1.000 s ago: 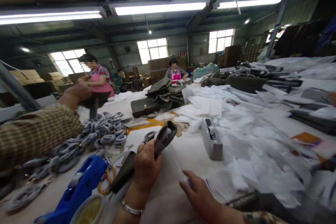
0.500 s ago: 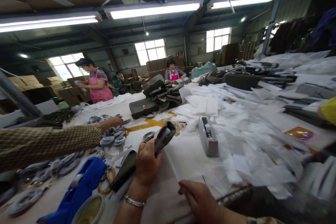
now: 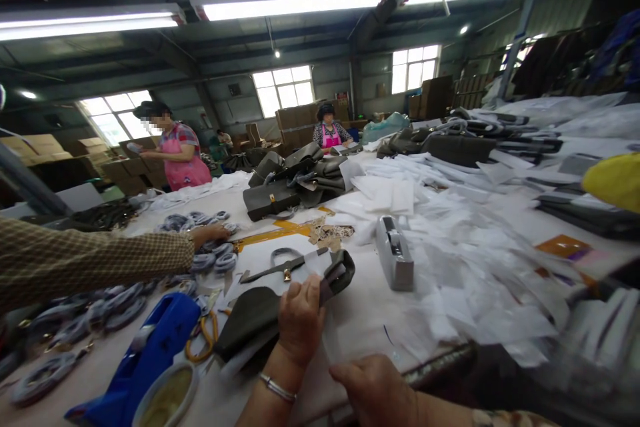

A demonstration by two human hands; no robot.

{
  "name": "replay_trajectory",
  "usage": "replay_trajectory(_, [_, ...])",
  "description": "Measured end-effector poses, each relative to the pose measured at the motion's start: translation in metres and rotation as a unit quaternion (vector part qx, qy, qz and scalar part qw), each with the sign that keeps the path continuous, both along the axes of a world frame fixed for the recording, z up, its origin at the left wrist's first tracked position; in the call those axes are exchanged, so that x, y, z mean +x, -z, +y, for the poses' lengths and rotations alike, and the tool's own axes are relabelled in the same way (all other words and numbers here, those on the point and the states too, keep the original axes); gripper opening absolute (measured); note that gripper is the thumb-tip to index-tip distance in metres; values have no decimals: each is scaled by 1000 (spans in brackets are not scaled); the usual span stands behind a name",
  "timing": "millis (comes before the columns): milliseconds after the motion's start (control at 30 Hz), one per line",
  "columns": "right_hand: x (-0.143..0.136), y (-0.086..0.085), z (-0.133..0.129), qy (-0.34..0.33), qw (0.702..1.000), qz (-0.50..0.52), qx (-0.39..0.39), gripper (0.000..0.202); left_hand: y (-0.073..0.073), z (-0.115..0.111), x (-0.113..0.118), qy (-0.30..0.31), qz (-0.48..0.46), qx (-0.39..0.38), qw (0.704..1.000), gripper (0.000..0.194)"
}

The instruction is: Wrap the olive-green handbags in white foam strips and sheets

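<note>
A dark olive handbag (image 3: pixel 253 313) lies tilted on the table in front of me, its flap, thin handle and gold clasp facing away. My left hand (image 3: pixel 301 313), with a silver bracelet at the wrist, is closed on the bag's right-hand part. Nearer the table edge, my right hand (image 3: pixel 377 387) has its fingers pinched together beside a pale, see-through sheet. What lies between those fingertips, if anything, is hidden. Orange-handled scissors (image 3: pixel 204 339) rest left of the bag.
A blue tape dispenser (image 3: pixel 145 353) and a round tub (image 3: pixel 167 397) stand at front left; a grey tape dispenser (image 3: pixel 395 253) stands right of the bag. A co-worker's checked sleeve (image 3: pixel 95 260) reaches over coiled straps (image 3: pixel 220 260). White wrapping (image 3: pixel 465 280) covers the right side.
My left hand has moved slightly right with the bag, which now shows its handle and clasp. My right hand has shifted a little left and down.
</note>
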State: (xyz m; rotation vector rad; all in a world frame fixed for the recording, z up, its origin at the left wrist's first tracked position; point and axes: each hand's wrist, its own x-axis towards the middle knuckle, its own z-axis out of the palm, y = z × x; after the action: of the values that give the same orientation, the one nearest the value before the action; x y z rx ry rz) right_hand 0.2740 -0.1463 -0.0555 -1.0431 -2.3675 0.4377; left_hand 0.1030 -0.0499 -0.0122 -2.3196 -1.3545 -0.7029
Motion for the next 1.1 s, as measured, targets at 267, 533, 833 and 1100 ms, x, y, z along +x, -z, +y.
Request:
replay_trajectory(267, [9,-9,-11,39,971,195,-131,34,42,-21,-1,26,59,44,997,40])
replay_trajectory(533, [-2,-16,-4,53,935,265,-229,24,48,-37,-3,62,11,-47,997,43])
replay_trajectory(833, [-2,-58,17,1,950,244,-193,22,43,-31,-16,136,-86,-143,977,44])
replay_trajectory(1100, [29,-55,60,21,963,255,-88,49,31,-26,-12,131,-217,-208,945,29])
